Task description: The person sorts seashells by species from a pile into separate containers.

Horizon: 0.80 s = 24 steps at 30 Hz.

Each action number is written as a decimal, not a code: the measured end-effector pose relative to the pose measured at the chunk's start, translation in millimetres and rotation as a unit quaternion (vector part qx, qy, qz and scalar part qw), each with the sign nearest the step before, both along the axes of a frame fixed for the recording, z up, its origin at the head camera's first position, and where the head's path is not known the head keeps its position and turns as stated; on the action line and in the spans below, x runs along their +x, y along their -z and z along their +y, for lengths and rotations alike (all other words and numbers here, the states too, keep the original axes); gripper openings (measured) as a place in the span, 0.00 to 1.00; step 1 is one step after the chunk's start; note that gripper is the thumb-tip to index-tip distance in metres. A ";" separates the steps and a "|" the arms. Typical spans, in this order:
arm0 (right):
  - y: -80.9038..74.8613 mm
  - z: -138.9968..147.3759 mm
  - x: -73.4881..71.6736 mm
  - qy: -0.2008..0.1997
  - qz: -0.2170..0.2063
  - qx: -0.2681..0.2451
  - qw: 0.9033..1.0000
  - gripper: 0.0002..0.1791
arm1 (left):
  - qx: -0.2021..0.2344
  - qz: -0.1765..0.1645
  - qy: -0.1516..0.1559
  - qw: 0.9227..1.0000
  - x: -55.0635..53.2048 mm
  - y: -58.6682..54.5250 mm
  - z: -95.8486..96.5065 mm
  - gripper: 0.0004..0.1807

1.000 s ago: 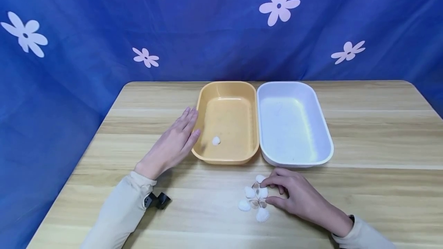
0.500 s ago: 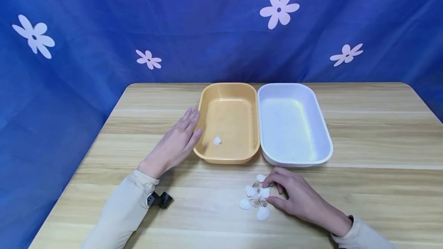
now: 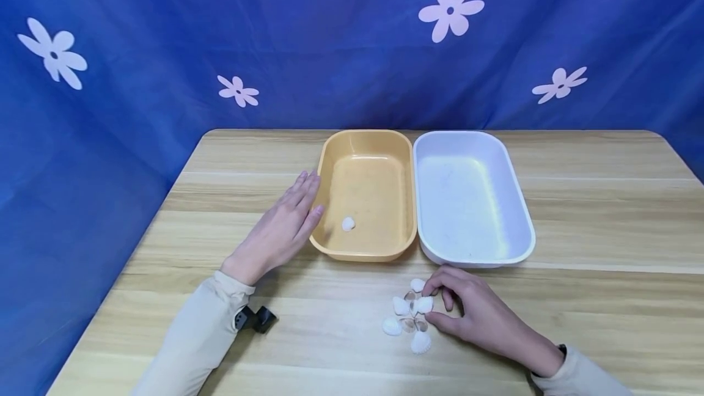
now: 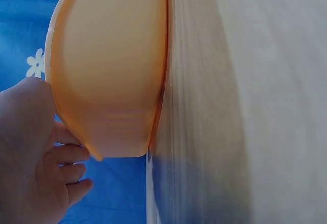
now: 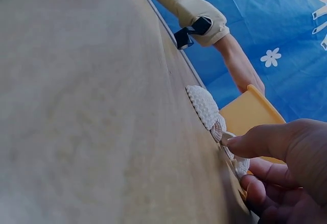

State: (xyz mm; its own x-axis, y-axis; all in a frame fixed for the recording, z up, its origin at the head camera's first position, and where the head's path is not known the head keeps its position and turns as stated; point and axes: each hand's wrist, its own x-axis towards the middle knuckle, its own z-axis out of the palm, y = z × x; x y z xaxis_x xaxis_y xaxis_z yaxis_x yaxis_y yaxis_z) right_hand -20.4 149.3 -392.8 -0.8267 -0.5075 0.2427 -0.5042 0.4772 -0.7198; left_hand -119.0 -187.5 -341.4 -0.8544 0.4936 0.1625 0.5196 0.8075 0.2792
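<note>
My left hand (image 3: 279, 228) lies with straight fingers along the left rim of the tan plastic tub (image 3: 368, 200). In the left wrist view its fingers reach beside the tub's outer wall. Inside the tub sits one small white seashell (image 3: 348, 223). On the table in front, my right hand (image 3: 473, 307) has curled fingers, with thumb and index finger pinching a white seashell (image 3: 423, 305) at its right side. Around it lie several more shells: a ribbed white one (image 3: 420, 342), another white one (image 3: 392, 326) and small brownish ones (image 3: 408, 325). The right wrist view shows the thumb against the shells.
A white plastic tub (image 3: 467, 200) stands right beside the tan one. Both are on a wood-grain table (image 3: 605, 231), backed by a blue curtain (image 3: 341, 41) with flowers. A black wrist camera (image 3: 264, 319) juts from the left sleeve.
The right hand's index finger has drawn slightly rightward, and the pinched shell has shifted a little right from its neighbours. The left hand stays at the tub. The head view has moved slightly.
</note>
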 end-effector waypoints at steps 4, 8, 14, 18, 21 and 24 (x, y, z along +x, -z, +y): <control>-0.4 -0.7 -0.1 0.001 0.002 -0.007 1.000 0.19 | 0.000 0.002 -0.001 1.000 0.3 -1.5 -0.2 0.33; 0.4 -1.9 1.0 -0.005 0.013 -0.014 1.000 0.19 | -0.003 0.001 0.000 1.000 0.8 -2.1 0.0 0.33; 3.0 -3.5 2.7 -0.006 0.022 -0.021 1.000 0.20 | -0.005 0.000 0.002 1.000 1.1 -0.8 0.7 0.33; 4.2 -3.5 3.3 -0.005 0.025 -0.021 0.999 0.20 | -0.006 0.001 0.003 1.000 1.1 0.0 1.0 0.33; 4.3 -4.0 3.6 -0.004 0.028 -0.021 0.999 0.20 | -0.006 0.000 0.003 1.000 1.5 -0.1 0.8 0.33; 3.9 -5.3 3.5 -0.002 0.030 -0.023 0.999 0.20 | -0.006 0.003 0.001 1.000 1.9 -1.1 0.3 0.33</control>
